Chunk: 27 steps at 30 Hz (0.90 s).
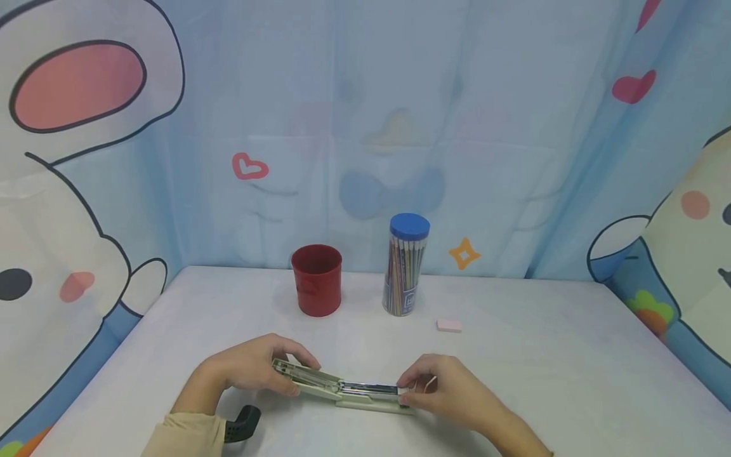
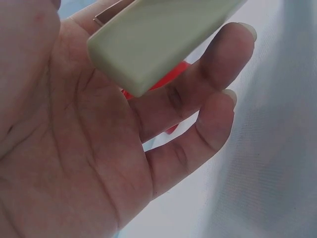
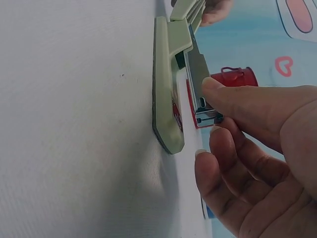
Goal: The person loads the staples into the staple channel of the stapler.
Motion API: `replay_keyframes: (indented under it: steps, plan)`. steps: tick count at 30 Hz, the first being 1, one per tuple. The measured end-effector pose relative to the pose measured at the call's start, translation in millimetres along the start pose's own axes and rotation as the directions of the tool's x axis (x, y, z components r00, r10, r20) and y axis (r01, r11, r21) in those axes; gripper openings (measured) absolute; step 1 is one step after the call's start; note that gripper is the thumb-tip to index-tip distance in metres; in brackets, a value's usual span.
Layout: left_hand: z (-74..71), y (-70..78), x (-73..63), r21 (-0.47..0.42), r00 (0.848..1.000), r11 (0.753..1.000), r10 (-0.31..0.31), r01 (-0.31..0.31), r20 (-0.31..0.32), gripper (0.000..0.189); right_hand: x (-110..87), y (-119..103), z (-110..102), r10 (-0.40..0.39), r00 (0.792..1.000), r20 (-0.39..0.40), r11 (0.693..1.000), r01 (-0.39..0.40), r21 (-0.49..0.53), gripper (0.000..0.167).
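Observation:
A pale green stapler [image 1: 374,404] lies opened out flat, its top arm swung back to the left and its metal magazine [image 3: 200,69] exposed. My left hand [image 1: 251,365] grips the swung-back top arm [image 2: 158,44] between thumb and fingers, with two fingers stretched out below it in the left wrist view. At the other end, my right hand [image 1: 451,393] pinches the front of the magazine between thumb and forefinger. The magazine stands slightly apart from the stapler's base in the right wrist view. The other right fingers curl loosely beneath, near the base's tip.
Behind the hands stand a red cup [image 1: 317,282] and a clear tube of pencils [image 1: 404,273] with a blue lid. A small pink eraser [image 1: 449,325] lies to the right on the white table [image 1: 548,355]. A patterned blue curtain [image 1: 491,127] hangs along the back edge.

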<state>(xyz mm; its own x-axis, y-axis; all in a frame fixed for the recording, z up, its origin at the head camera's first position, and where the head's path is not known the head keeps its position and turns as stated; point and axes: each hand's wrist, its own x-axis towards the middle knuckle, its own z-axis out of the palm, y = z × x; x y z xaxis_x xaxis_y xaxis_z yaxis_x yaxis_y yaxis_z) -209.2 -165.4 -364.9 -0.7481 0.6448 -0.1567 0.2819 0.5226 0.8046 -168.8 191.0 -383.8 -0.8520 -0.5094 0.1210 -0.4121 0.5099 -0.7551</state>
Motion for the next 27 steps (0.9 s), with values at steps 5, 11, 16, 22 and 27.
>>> replay_keyframes:
  steps: [5,11,16,22,27]
  plan:
    - [0.4,0.9,0.5,0.002,1.0,1.0,-0.001,0.001,-0.001,0.036,-0.2,0.5,-0.7,-0.006,1.0,0.0,1.0,0.006,-0.016,0.013]
    - [0.4,1.9,-0.3,0.006,1.0,1.0,0.0,0.0,-0.001,0.036,-0.3,-1.3,-0.7,-0.01,1.0,0.005,1.0,0.01,-0.024,0.012]
    - [0.0,1.8,-1.5,0.004,1.0,1.0,0.002,-0.002,0.0,0.036,0.3,-2.3,0.0,-0.013,1.0,0.009,1.0,0.013,-0.017,0.012]
    - [0.3,2.2,-0.3,-0.005,1.0,1.0,0.004,-0.004,0.002,0.036,-0.2,-1.9,-0.4,0.007,1.0,0.013,1.0,-0.007,-0.014,0.012]
    - [1.4,2.8,-0.7,-0.003,1.0,1.0,0.004,-0.004,0.0,0.037,-1.7,1.5,-1.9,0.024,0.999,0.032,1.0,-0.025,0.009,0.015]
